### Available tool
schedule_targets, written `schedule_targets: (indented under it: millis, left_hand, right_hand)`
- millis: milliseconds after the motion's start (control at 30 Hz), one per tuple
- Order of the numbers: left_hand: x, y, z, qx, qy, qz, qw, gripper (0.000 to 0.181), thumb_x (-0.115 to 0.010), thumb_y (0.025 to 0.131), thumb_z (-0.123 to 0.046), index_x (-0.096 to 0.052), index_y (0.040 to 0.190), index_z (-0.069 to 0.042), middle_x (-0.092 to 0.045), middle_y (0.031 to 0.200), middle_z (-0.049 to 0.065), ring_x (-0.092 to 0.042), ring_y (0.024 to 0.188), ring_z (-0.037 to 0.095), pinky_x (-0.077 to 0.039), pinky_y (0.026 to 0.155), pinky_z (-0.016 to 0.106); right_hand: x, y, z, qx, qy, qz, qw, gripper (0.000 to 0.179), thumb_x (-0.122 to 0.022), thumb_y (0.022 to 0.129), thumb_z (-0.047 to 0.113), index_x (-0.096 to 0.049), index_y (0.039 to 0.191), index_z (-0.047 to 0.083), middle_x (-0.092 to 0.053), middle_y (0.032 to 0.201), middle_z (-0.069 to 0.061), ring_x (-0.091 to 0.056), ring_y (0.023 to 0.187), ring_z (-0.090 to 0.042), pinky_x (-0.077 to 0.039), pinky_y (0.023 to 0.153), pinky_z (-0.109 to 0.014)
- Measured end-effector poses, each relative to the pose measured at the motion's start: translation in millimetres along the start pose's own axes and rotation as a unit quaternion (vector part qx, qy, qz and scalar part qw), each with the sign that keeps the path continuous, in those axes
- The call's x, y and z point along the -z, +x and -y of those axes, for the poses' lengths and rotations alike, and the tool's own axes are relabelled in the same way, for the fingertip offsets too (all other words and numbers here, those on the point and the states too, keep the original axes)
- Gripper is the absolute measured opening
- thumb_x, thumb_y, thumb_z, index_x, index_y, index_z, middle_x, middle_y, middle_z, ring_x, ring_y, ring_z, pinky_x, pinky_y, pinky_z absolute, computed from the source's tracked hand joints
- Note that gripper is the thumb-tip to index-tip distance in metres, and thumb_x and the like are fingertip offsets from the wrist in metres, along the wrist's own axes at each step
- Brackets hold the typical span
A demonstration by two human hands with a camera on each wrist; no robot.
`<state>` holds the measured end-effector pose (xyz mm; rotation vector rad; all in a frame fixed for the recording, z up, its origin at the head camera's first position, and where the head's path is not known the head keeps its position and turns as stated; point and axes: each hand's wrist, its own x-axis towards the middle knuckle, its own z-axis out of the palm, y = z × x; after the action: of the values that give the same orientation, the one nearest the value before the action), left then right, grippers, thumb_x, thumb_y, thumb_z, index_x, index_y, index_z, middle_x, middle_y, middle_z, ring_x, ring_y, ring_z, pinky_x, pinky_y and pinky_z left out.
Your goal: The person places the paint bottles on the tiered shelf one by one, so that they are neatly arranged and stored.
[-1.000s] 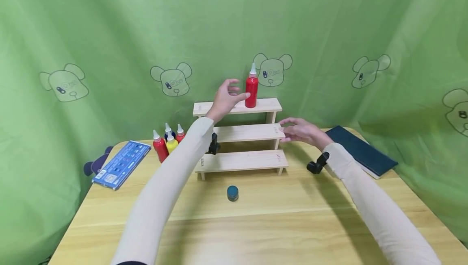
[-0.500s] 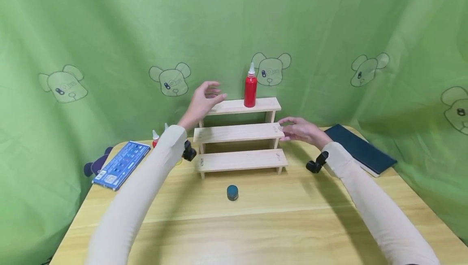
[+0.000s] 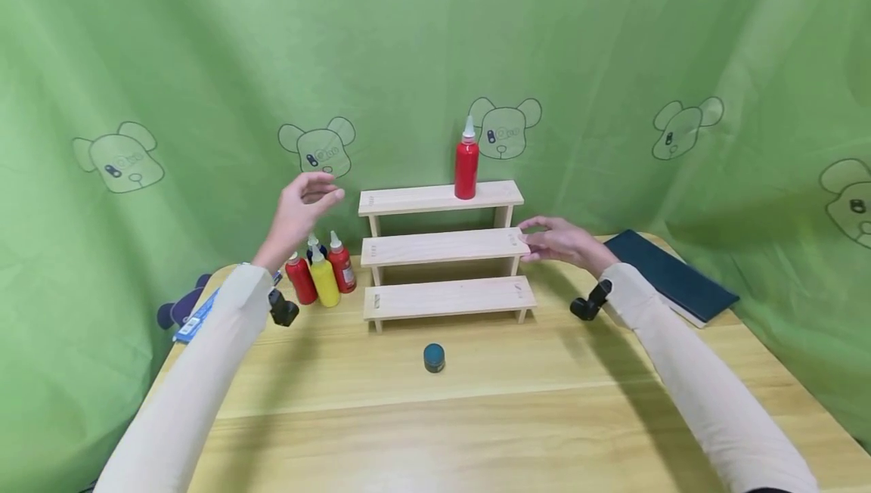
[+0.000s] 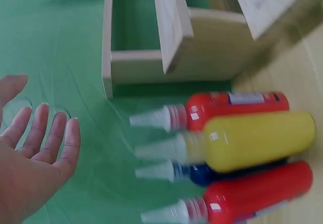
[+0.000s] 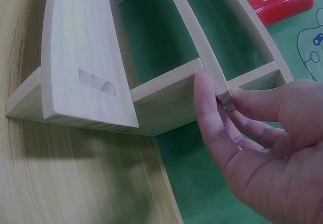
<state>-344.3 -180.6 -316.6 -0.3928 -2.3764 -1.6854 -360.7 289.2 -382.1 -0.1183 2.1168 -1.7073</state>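
In the head view, my left hand (image 3: pixel 299 213) is in the air above a cluster of squeeze bottles, holding nothing. The cluster has a yellow bottle (image 3: pixel 325 283), a red bottle (image 3: pixel 344 270), another red bottle (image 3: pixel 300 280) and a mostly hidden dark blue bottle (image 4: pixel 199 174), all with white nozzles. A three-tier wooden stand (image 3: pixel 449 296) occupies the middle. On its top tier one red bottle (image 3: pixel 466 172) stands upright. My right hand (image 5: pixel 272 143) pinches the right end of the middle tier between thumb and fingers.
A small dark jar with a blue-green lid (image 3: pixel 433 358) sits in front of the stand. At right lies a dark green book or folder (image 3: pixel 670 277). A blue flat pack (image 3: pixel 197 320) is partly hidden behind the left sleeve. Green curtain (image 3: pixel 422 39) hangs behind the table.
My left hand has moved away from the red bottle on the top tier, leftward and down to above the bottle cluster. The right hand has stayed at the stand.
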Motion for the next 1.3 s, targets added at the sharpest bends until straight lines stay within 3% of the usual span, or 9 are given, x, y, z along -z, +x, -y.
schedule_targets:
  millis: [133, 267, 433, 600, 767, 1000, 1067, 1133, 1300]
  left_hand:
    - [9.5, -4.2, 6.0, 0.007, -0.003, -0.005, 1.0000, 0.049, -0.068, 0.103, -0.022, -0.053, 0.145, 0.000, -0.060, 0.140, 0.020, -0.061, 0.122, 0.024, -0.055, 0.108, 0.034]
    - [17.5, -10.2, 12.8, 0.009, 0.021, -0.007, 0.9997, 0.049, -0.066, 0.105, -0.026, -0.053, 0.145, -0.001, -0.060, 0.142, 0.019, -0.060, 0.124, 0.022, -0.052, 0.110, 0.034]
    - [23.4, -17.6, 25.4, 0.032, -0.002, -0.024, 0.9992, 0.049, -0.062, 0.107, -0.030, -0.053, 0.146, -0.003, -0.059, 0.144, 0.019, -0.059, 0.121, 0.013, -0.050, 0.112, 0.031]
    - [32.1, -24.9, 36.9, 0.037, -0.008, -0.046, 0.9982, 0.052, -0.059, 0.108, -0.037, -0.053, 0.147, -0.004, -0.059, 0.146, 0.018, -0.057, 0.124, 0.012, -0.044, 0.119, 0.037]
    - [43.0, -35.9, 49.1, 0.051, 0.015, -0.040, 0.9978, 0.055, -0.055, 0.108, -0.041, -0.050, 0.150, -0.005, -0.056, 0.148, 0.016, -0.055, 0.130, 0.016, -0.042, 0.121, 0.041]
    - [58.8, -54.4, 74.2, 0.082, 0.031, -0.046, 0.9951, 0.057, -0.052, 0.110, -0.040, -0.046, 0.153, -0.003, -0.053, 0.151, 0.019, -0.055, 0.119, 0.002, -0.047, 0.114, 0.032]
    - [61.2, -58.0, 83.2, 0.093, 0.030, -0.036, 0.9946, 0.058, -0.051, 0.111, -0.040, -0.043, 0.155, -0.003, -0.051, 0.153, 0.019, -0.055, 0.121, 0.005, -0.047, 0.115, 0.033]
    - [62.4, -61.0, 91.9, 0.099, 0.023, -0.021, 0.9946, 0.060, -0.050, 0.111, -0.038, -0.038, 0.157, -0.001, -0.047, 0.156, 0.022, -0.055, 0.130, 0.017, -0.046, 0.118, 0.040]
    - [61.4, -70.3, 106.0, 0.102, 0.048, 0.020, 0.9934, 0.069, -0.051, 0.111, -0.038, -0.024, 0.162, -0.002, -0.040, 0.159, 0.029, -0.039, 0.148, 0.045, -0.036, 0.122, 0.060]
  right_hand:
    - [2, -0.7, -1, 0.000, -0.003, -0.008, 1.0000, 0.059, -0.049, 0.107, -0.001, -0.022, 0.159, -0.009, -0.062, 0.114, -0.013, -0.071, 0.091, -0.016, -0.061, 0.094, -0.028]
    - [3, -0.9, -2, 0.002, -0.001, -0.010, 1.0000, 0.059, -0.050, 0.107, 0.000, -0.023, 0.159, -0.009, -0.062, 0.115, -0.013, -0.072, 0.092, -0.017, -0.060, 0.098, -0.032]
    - [5, -2.0, -5, 0.007, 0.001, -0.006, 1.0000, 0.058, -0.048, 0.107, -0.002, -0.021, 0.158, -0.012, -0.061, 0.115, -0.015, -0.070, 0.092, -0.016, -0.061, 0.096, -0.031]
    - [6, -2.4, -8, 0.011, 0.005, -0.005, 0.9999, 0.058, -0.048, 0.107, -0.002, -0.021, 0.158, -0.012, -0.061, 0.114, -0.015, -0.070, 0.090, -0.016, -0.062, 0.094, -0.029]
    - [6, -2.1, -8, 0.005, 0.014, -0.001, 0.9999, 0.059, -0.048, 0.108, 0.000, -0.020, 0.159, -0.011, -0.063, 0.115, -0.013, -0.070, 0.095, -0.016, -0.060, 0.100, -0.033]
    - [5, 0.8, -7, -0.005, 0.064, 0.006, 0.9979, 0.059, -0.050, 0.108, 0.000, -0.022, 0.159, -0.007, -0.068, 0.109, -0.008, -0.071, 0.096, -0.016, -0.060, 0.099, -0.033]
    - [6, 1.1, -7, -0.010, 0.085, 0.011, 0.9962, 0.058, -0.049, 0.108, 0.000, -0.022, 0.159, -0.006, -0.069, 0.107, -0.006, -0.071, 0.095, -0.016, -0.060, 0.099, -0.033]
    - [5, 1.4, -9, -0.015, 0.104, 0.013, 0.9944, 0.056, -0.049, 0.108, -0.001, -0.024, 0.158, -0.004, -0.069, 0.106, -0.006, -0.070, 0.095, -0.016, -0.061, 0.098, -0.031]
    - [4, 3.4, -11, -0.014, 0.119, 0.015, 0.9926, 0.053, -0.049, 0.108, -0.001, -0.026, 0.157, -0.002, -0.069, 0.104, -0.005, -0.070, 0.093, -0.014, -0.062, 0.091, -0.028]
